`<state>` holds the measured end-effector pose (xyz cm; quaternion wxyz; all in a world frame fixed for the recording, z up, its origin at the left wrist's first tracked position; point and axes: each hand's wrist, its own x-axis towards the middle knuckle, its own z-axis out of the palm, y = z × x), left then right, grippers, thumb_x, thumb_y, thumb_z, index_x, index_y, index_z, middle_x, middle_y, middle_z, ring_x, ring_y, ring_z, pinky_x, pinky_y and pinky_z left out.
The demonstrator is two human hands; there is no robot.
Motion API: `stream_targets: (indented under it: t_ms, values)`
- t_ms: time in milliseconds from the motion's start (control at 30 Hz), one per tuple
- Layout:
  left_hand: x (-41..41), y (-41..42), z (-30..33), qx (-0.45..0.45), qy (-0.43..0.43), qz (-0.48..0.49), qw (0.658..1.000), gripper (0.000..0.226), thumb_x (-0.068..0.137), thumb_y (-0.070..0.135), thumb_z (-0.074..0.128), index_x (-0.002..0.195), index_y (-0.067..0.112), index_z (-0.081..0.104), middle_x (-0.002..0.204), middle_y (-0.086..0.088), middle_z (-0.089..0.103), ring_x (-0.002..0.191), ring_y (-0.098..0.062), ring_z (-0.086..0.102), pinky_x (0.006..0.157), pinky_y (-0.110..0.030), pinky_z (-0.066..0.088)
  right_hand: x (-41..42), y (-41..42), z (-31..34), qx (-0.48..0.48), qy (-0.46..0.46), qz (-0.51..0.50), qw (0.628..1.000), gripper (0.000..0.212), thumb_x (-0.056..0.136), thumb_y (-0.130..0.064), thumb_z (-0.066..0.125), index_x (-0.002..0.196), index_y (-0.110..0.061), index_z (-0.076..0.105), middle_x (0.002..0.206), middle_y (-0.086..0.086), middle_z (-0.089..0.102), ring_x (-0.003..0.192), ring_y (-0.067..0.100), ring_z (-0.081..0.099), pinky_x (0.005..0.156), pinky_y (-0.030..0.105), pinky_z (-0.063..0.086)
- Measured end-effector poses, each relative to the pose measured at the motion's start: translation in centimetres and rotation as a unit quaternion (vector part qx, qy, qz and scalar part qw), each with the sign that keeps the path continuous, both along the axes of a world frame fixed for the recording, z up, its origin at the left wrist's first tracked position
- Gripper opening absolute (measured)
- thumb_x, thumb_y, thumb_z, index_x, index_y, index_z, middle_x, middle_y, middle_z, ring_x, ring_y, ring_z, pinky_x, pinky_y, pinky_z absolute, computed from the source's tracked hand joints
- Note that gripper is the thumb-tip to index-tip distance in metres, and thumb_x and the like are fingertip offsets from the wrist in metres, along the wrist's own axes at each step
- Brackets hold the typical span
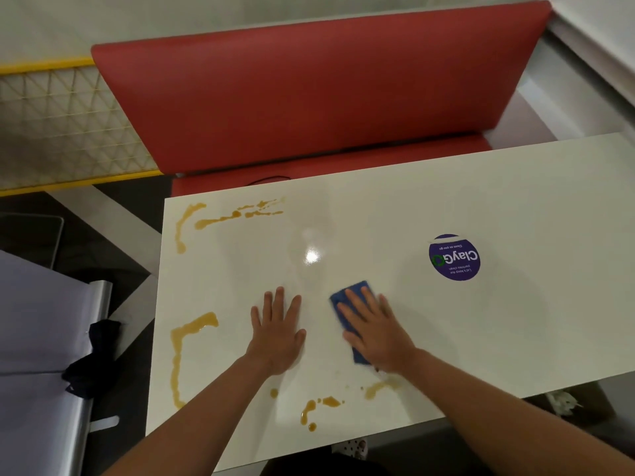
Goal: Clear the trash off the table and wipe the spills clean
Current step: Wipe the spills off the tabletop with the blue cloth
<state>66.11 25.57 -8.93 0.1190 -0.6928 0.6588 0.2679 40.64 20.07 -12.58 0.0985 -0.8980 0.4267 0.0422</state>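
A white table (pixel 446 207) carries amber spills: one streak at the far left corner (pixel 220 219), one along the left edge (pixel 184 341), small blobs near the front edge (pixel 318 408) and a smear (pixel 379 388) just below my right wrist. My right hand (pixel 376 333) presses flat, fingers spread, on a blue cloth (pixel 350 304) in the middle of the table. My left hand (pixel 278 333) rests flat on the bare tabletop to the left of the cloth, fingers straight.
A round purple sticker (pixel 454 257) sits on the table right of the cloth. A red bench seat (pixel 309 97) stands behind the table. A grey cart with a dark cloth (pixel 86 369) is at the left. Crumpled paper (pixel 563 401) lies on the floor at the right.
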Motion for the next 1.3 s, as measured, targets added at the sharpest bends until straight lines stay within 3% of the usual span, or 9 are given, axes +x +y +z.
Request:
stream_targets:
  t_ms: [133,233,467,600,700,800,967,1133,1300]
  values:
    - [-0.8,-0.1,0.3,0.013,-0.009,0.012,1.0,0.071,0.107,0.042,0.027,0.159,0.022,-0.016,0.162,-0.016,-0.033,0.149,-0.039,-0.029,0.121,-0.061,-0.006,-4.5,-5.1,0.7,0.02,0.022,-0.17,0.985,0.066,0.102,-0.053,0.03,0.151,-0.012,0.044,0.161,0.018,0.034,0.144,0.048,0.035,0.106,0.065,0.039]
    - [-2.1,-0.4,0.6,0.031,-0.01,0.018,0.999,0.073,0.106,0.039,0.031,0.159,0.02,-0.016,0.16,-0.02,-0.034,0.148,-0.045,-0.029,0.12,-0.065,-0.003,-6.6,-4.6,0.7,0.011,0.028,-0.155,0.987,0.071,0.106,-0.055,0.014,0.153,-0.008,0.041,0.162,0.019,0.031,0.145,0.049,0.032,0.108,0.063,0.038]
    - [-3.0,0.8,-0.3,0.016,0.013,-0.01,1.0,0.082,0.099,0.068,0.024,0.158,0.032,-0.018,0.159,-0.013,-0.039,0.144,-0.043,-0.037,0.116,-0.066,-0.013,-10.7,4.1,0.3,0.007,0.014,-0.075,0.997,0.064,0.107,-0.053,0.022,0.161,-0.017,0.022,0.17,0.007,0.01,0.156,0.033,0.005,0.123,0.047,0.008]
    - [-2.7,0.9,0.1,0.011,0.022,-0.012,1.0,0.08,0.1,0.065,0.03,0.159,0.033,-0.013,0.161,-0.01,-0.037,0.145,-0.04,-0.036,0.118,-0.063,-0.013,-15.8,3.6,2.0,0.008,0.02,-0.173,0.985,0.06,0.099,-0.053,0.038,0.138,-0.011,0.055,0.155,0.012,0.042,0.146,0.041,0.032,0.117,0.057,0.025]
    - [-2.5,1.1,0.2,0.009,0.019,-0.016,1.0,0.079,0.101,0.062,0.033,0.16,0.033,-0.011,0.162,-0.01,-0.035,0.147,-0.04,-0.033,0.119,-0.063,-0.011,-17.5,1.8,3.8,0.006,-0.008,-0.278,0.961,0.053,0.093,-0.048,0.04,0.118,-0.005,0.059,0.141,0.016,0.049,0.134,0.04,0.038,0.109,0.054,0.036]
    - [-2.3,1.4,0.3,0.001,0.004,-0.032,0.999,0.079,0.101,0.059,0.036,0.16,0.032,-0.008,0.164,-0.01,-0.03,0.149,-0.041,-0.028,0.12,-0.063,-0.006,-17.0,1.9,2.8,0.008,-0.021,-0.333,0.943,0.058,0.093,-0.043,0.038,0.132,-0.002,0.05,0.153,0.019,0.036,0.137,0.042,0.034,0.108,0.056,0.037]
    - [-2.0,1.9,0.6,0.009,-0.003,-0.059,0.998,0.08,0.1,0.059,0.036,0.16,0.032,-0.009,0.164,-0.01,-0.029,0.149,-0.041,-0.027,0.121,-0.062,-0.005,-12.2,6.0,-1.1,0.033,0.064,-0.312,0.947,0.06,0.104,-0.038,0.024,0.143,-0.001,0.049,0.163,0.033,0.013,0.147,0.06,0.0,0.116,0.072,0.011]
    - [-1.9,1.9,1.0,0.019,-0.015,-0.082,0.996,0.08,0.101,0.059,0.036,0.16,0.031,-0.01,0.164,-0.012,-0.029,0.149,-0.043,-0.025,0.121,-0.063,-0.002,-6.2,12.3,0.6,0.027,-0.009,-0.336,0.941,0.065,0.099,-0.039,0.037,0.152,-0.002,0.037,0.162,0.029,0.023,0.147,0.056,0.017,0.117,0.062,0.019]
    - [-1.0,1.6,1.4,0.009,-0.001,-0.099,0.995,0.076,0.102,0.055,0.037,0.16,0.031,-0.004,0.165,-0.011,-0.025,0.151,-0.042,-0.021,0.121,-0.061,0.0,-8.7,10.0,1.8,0.033,0.003,-0.366,0.93,0.071,0.1,-0.048,0.028,0.152,-0.001,0.037,0.161,0.028,0.027,0.145,0.057,0.023,0.114,0.064,0.028]
